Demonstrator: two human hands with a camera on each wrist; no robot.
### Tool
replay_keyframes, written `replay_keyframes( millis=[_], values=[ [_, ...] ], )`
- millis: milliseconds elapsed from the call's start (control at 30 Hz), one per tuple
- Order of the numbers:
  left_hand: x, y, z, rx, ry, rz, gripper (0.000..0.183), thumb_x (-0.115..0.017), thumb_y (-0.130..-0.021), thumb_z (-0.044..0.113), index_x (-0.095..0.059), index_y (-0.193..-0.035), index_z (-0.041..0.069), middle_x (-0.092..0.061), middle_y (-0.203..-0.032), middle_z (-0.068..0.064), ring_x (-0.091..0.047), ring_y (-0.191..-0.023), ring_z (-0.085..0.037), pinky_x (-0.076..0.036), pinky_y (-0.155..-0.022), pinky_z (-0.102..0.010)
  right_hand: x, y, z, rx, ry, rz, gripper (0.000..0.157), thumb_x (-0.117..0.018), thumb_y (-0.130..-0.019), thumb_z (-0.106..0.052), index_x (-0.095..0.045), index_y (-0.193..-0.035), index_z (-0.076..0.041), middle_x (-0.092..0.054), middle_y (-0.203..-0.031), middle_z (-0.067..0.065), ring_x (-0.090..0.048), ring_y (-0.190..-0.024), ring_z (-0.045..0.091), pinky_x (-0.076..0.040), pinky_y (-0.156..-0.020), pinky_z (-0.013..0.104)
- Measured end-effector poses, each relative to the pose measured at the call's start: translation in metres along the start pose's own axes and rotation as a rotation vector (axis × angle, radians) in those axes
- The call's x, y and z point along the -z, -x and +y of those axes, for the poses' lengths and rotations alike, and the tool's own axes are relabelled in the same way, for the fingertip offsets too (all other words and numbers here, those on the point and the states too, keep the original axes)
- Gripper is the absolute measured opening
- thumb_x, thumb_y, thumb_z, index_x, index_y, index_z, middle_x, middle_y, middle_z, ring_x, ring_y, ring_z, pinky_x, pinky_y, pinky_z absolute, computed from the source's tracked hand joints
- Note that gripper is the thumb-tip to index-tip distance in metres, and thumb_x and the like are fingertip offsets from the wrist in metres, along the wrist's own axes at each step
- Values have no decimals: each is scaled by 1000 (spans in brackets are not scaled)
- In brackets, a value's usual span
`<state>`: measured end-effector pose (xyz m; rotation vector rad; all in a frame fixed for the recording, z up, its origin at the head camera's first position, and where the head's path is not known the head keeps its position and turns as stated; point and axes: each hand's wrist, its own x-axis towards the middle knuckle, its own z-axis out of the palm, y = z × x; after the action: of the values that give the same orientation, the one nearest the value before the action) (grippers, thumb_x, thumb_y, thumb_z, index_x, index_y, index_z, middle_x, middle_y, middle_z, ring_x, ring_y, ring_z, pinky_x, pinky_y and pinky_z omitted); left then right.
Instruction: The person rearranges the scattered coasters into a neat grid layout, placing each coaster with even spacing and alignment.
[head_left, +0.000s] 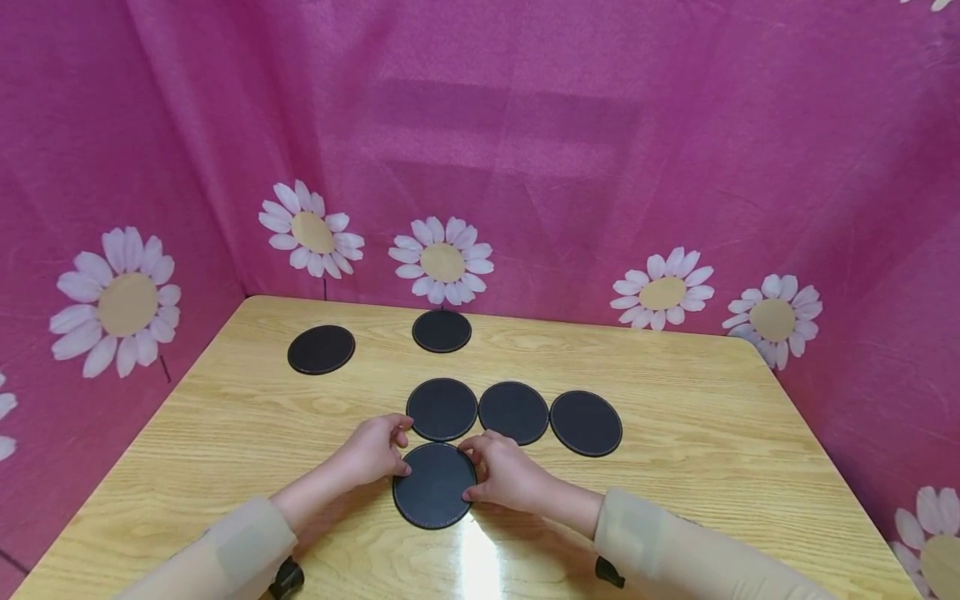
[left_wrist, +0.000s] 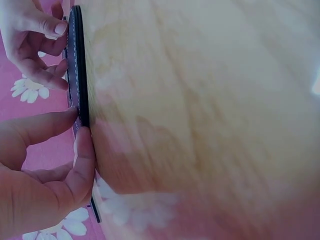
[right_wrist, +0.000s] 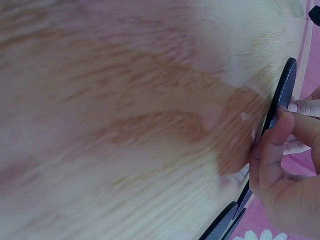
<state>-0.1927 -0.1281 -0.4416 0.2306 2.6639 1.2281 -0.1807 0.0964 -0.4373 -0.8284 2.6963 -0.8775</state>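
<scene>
A round black coaster point(head_left: 433, 492) with a stitched rim lies at the front of the group, between both hands. My left hand point(head_left: 371, 450) holds its left rim with the thumb, while the index finger reaches up beside the left edge of the coaster behind point(head_left: 442, 408). On the opposite side, my right hand point(head_left: 513, 475) grips the right rim, thumb low and index finger high. The left wrist view shows thumb and fingertip at the coaster's edge point(left_wrist: 77, 65). In the right wrist view, fingers overlap the dark rim point(right_wrist: 284, 95).
Two more coasters, one in the middle point(head_left: 514, 412) and one at the right point(head_left: 587, 423), continue the row. Farther back lie a left coaster point(head_left: 321, 349) and a centre coaster point(head_left: 442, 331). Pink flowered cloth point(head_left: 525, 167) surrounds the wooden table point(head_left: 712, 467).
</scene>
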Motion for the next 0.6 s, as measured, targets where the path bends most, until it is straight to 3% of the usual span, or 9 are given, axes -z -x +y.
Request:
replay_keyframes(
  millis=[367, 600],
  values=[
    [4, -3, -1, -7, 35, -16, 61, -76, -60, -16, -55, -117, -10, -53, -79, -5, -48, -57, -10, -45, -53, -20, 2, -5, 2, 27, 23, 10, 52, -84, -68, -15, -63, -113, 0, -56, -86, 5, -50, -71, 11, -45, -62, 19],
    [21, -10, 2, -19, 46, -2, 59, -73, -65, -14, -54, -120, -9, -55, -84, -9, -50, -64, -12, -49, -54, -23, 16, -13, 1, 9, -64, -2, 53, -81, -72, -11, -60, -118, 1, -54, -89, 9, -54, -57, 6, -48, -49, 19]
  ],
)
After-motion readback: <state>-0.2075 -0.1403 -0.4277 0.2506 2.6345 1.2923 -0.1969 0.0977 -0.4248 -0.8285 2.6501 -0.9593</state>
